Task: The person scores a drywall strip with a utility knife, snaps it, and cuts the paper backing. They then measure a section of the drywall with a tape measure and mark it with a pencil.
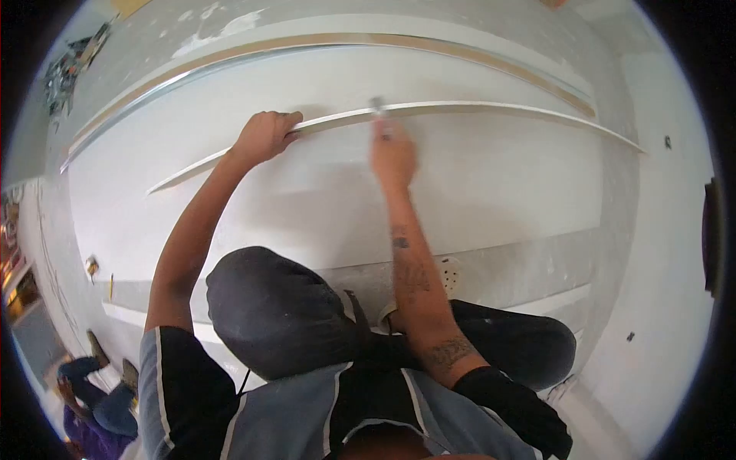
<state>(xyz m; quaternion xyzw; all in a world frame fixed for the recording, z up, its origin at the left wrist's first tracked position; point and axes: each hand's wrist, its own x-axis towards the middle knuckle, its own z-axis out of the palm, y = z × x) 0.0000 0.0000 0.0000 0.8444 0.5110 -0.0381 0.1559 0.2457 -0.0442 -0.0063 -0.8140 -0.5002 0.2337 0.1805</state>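
A long, narrow white board strip stands on its edge across a large white panel. My left hand is closed on this strip left of its middle, with the fingers over the upper edge. Farther right, my right hand is closed round a small grey hand tool, whose tip overlaps the strip. Motion smears both the hand and the tool, and I cannot tell the tool's exact kind.
Beyond the strip lie a long tan strip and a shiny metal channel. A pencil and a round object, perhaps a tape measure, are at the left. Another person sits at lower left. A wall rises on the right.
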